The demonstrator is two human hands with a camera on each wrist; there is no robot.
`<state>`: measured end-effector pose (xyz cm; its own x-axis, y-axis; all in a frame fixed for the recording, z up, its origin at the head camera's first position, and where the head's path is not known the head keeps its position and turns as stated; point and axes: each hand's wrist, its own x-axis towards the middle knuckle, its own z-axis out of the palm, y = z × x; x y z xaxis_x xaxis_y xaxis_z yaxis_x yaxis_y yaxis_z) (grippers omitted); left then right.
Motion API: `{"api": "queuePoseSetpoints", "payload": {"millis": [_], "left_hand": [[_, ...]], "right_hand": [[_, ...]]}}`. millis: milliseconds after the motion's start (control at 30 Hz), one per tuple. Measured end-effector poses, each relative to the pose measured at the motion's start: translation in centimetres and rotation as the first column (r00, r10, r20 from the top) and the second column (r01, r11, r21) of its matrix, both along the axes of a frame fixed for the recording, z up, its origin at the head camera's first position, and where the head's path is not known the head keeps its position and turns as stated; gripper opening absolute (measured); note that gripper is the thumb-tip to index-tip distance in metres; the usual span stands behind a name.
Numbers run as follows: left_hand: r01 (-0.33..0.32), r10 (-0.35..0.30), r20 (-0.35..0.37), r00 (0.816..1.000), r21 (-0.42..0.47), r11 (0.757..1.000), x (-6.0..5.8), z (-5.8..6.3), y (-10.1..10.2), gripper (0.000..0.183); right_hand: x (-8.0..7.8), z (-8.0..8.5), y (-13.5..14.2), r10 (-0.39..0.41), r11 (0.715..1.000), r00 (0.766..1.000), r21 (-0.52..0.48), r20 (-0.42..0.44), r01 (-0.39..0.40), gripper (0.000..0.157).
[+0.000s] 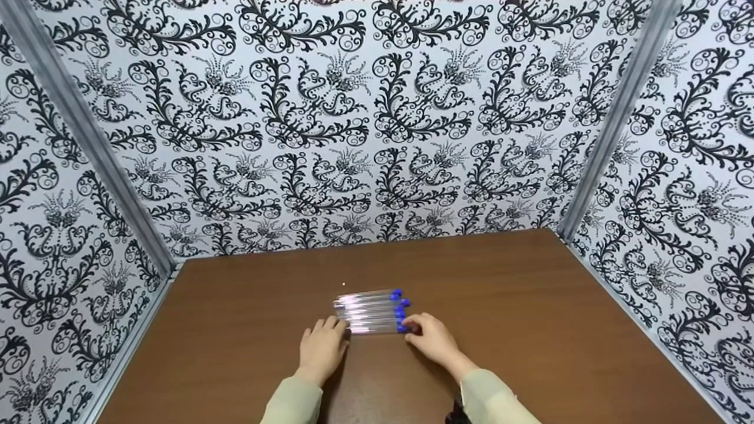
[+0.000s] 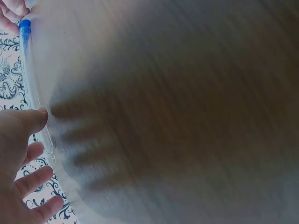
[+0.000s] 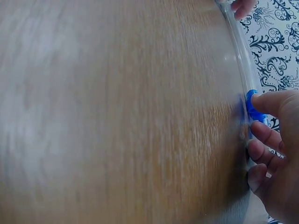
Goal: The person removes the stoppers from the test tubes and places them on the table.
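Several clear test tubes [image 1: 368,313] with blue caps lie side by side on the brown table, caps toward the right. My left hand [image 1: 323,347] rests at their left ends. In the left wrist view its thumb touches the rounded end of the nearest tube [image 2: 35,88], with the other fingers spread and relaxed. At the opposite end, my right hand [image 1: 433,338] has thumb and index finger at the nearest tube's blue cap [image 3: 253,106]. These two fingertips pinch about the cap, and the other fingers curl beside it.
The brown table [image 1: 500,282] reaches back to a wall [image 1: 377,147] with black scroll patterns. Grey posts [image 1: 612,123] stand at the back corners. A tiny white speck [image 1: 344,284] lies behind the tubes. Something dark [image 1: 456,412] shows near the right sleeve.
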<state>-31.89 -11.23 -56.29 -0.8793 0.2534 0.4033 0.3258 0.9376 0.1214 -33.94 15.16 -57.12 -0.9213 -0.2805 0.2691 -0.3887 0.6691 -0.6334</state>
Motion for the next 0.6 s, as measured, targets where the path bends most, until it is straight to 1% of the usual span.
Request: {"api": "queuePoseSetpoints", "payload": {"millis": [333,600], "left_hand": [[0.005,-0.005,0.007,1.0,-0.012,1.0,0.05,0.08,-0.06,0.033],[0.007,-0.007,0.004,1.0,-0.022,1.0,-0.12,0.06,-0.06,0.031]], "right_hand": [[-0.18,-0.42,-0.24,-0.025,0.999,0.999,0.022,-0.024,0.025,0.018],[-0.18,-0.28,-0.4,-0.042,0.998,0.999,0.047,-0.02,0.043,0.017]]}}
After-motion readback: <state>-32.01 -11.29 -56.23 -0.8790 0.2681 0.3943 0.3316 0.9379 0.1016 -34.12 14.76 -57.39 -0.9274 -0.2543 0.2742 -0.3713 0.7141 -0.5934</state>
